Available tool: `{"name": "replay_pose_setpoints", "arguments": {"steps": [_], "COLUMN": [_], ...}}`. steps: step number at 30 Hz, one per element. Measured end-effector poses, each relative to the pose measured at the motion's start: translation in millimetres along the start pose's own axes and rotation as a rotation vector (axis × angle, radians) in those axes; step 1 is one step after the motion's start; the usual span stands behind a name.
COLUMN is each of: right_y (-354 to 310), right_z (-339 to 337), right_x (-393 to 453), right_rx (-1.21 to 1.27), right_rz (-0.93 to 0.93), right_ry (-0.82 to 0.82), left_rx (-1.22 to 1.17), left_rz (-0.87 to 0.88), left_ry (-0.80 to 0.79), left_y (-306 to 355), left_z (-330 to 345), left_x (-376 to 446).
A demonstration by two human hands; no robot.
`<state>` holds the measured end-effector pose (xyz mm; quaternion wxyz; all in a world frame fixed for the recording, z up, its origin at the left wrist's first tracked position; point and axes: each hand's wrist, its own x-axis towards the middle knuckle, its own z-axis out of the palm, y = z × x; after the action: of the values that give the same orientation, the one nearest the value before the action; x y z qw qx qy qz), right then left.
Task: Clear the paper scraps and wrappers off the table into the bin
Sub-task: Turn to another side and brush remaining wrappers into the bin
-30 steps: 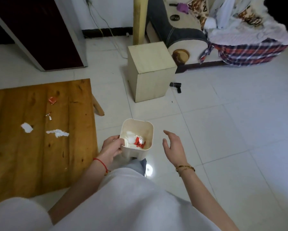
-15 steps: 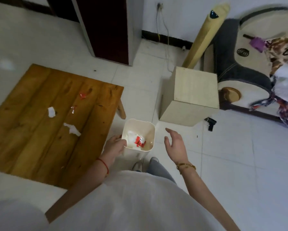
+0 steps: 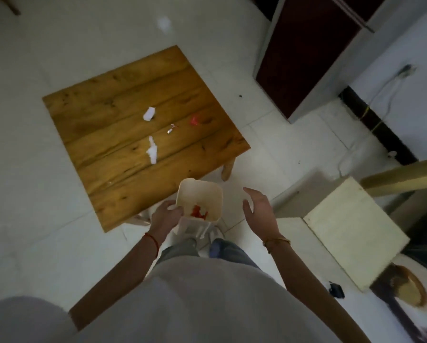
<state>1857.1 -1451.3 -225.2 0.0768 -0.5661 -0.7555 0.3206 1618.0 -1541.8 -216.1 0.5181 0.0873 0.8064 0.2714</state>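
While a person in a pale top stands over a white tiled floor point(image 3: 46, 219), a low square wooden table point(image 3: 103, 115) with honey-coloured planks fills the left and centre of the view. Four bits of litter lie on its top, all apart from one another: a small torn white paper scrap point(image 3: 149, 114) toward the middle, a longer ragged white paper strip point(image 3: 152, 151) nearer the person, a tiny silvery wrapper fragment point(image 3: 170, 129) between them and to the right, and a crumpled red wrapper point(image 3: 194, 119) further right, near the table's far right edge.

Just off the table's near corner, the left hand point(image 3: 165, 216), a red cord at its wrist, grips the left rim of a small cream plastic bin point(image 3: 200, 194) with rounded corners, fingers curled over the edge and the thumb hooked inside. Red wrapper pieces and white paper point(image 3: 199, 211) already sit at the bottom of the bin, which is held above the person's shoes and jeans.

To the right of the bin, not touching it, the right hand point(image 3: 259, 211) hovers empty, fingers spread wide and slightly curved, a gold bangle at the wrist.

Further right stands a pale cream box-shaped stool point(image 3: 351, 233), with a dark red cabinet point(image 3: 304, 53) against the wall beyond it.
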Motion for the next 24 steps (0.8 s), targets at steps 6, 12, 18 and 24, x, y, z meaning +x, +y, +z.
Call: {"name": "replay_pose_setpoints", "arguments": {"steps": [6,12,18,24], "right_y": [-2.5,-21.6,-47.3,-90.2], "right_z": [1.4,29.0,78.5,142.7], "right_x": [53.7,102.2,165.1,234.8], "right_rx": [0.003,-0.025,-0.075,-0.137], "right_rz": [-0.181,-0.308,-0.38,-0.49], "right_ry": [-0.158,-0.286,-0.4,-0.5], "left_rx": [-0.035,-0.102,-0.164,-0.25], "left_rz": [0.007,-0.097,-0.187,-0.184], "left_ry": [0.204,0.226,0.266,0.295], "left_y": [-5.3,-23.3,-42.5,-64.6], "left_z": [19.1,24.3,23.8,25.6], "left_x": [9.9,27.3,61.7,100.9]}}
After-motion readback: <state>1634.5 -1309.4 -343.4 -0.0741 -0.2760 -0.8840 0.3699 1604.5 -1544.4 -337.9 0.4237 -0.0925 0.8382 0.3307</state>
